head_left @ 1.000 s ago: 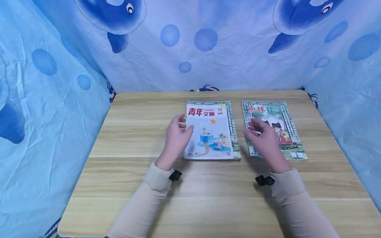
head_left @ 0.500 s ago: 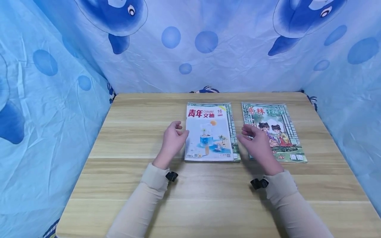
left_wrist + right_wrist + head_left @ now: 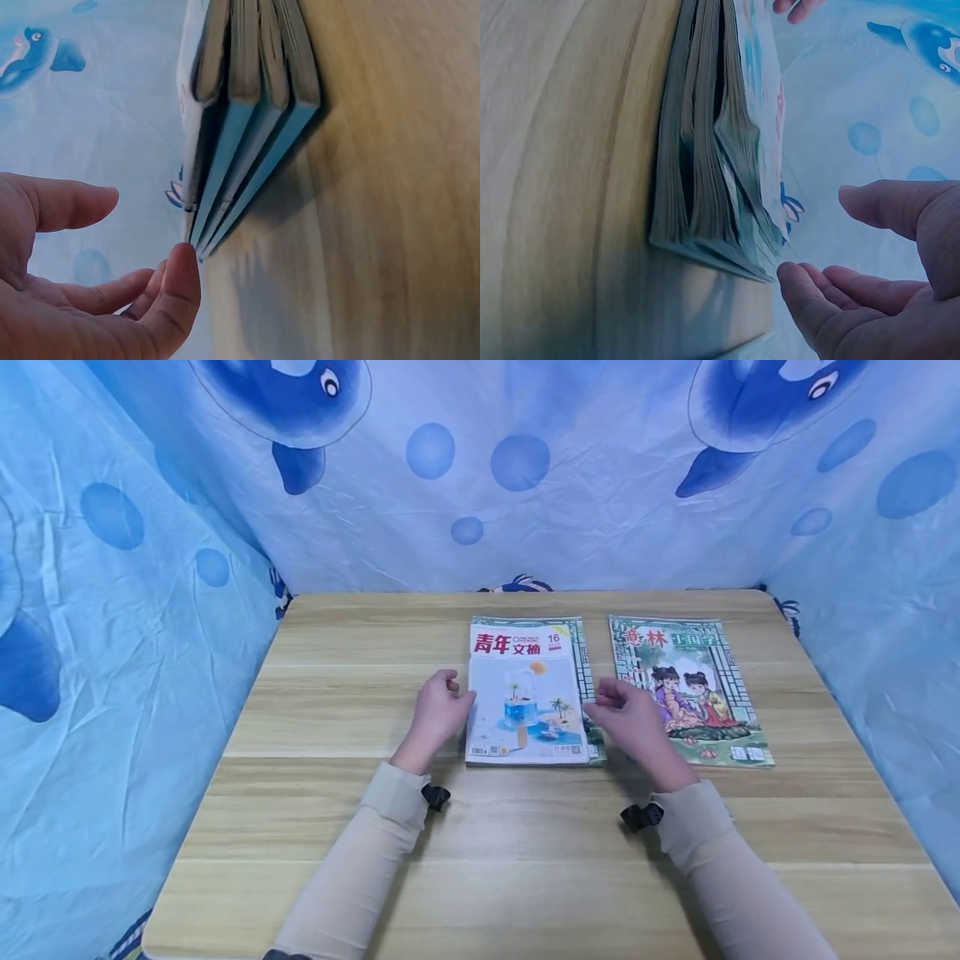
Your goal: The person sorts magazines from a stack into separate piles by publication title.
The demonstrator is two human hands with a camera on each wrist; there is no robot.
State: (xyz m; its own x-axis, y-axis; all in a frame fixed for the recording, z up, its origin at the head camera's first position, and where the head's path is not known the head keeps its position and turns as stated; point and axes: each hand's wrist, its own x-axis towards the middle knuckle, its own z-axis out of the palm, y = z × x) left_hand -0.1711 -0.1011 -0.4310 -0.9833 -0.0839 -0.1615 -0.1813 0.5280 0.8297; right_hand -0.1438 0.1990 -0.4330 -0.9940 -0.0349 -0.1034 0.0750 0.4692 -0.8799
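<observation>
Two bare hands, loosely open, one each side of a magazine stack.
Left grip [image 3: 437, 714] parted, fingers softly curved, thumb spread away, holding nothing; right grip [image 3: 633, 718] likewise. Fingertips just beside the edges, contact uncertain. Magazine stack [image 3: 491, 702] flat on the table [image 3: 315, 718] between them: four narrow bluish spines on the left, layered, slightly fanned page edges on the right; white top cover, ice-pop print, green cover jutting beneath. Green magazine [image 3: 720, 693], rectangular, flat, beside the right grip. Beige sleeves [image 3: 341, 877], soft folded cuffs; small black blocks [image 3: 436, 797] at the wrists. Table pale, streaky wood grain, rounded corners. Blue cloth [image 3: 592, 518] behind, creased, whale and bubble prints.
</observation>
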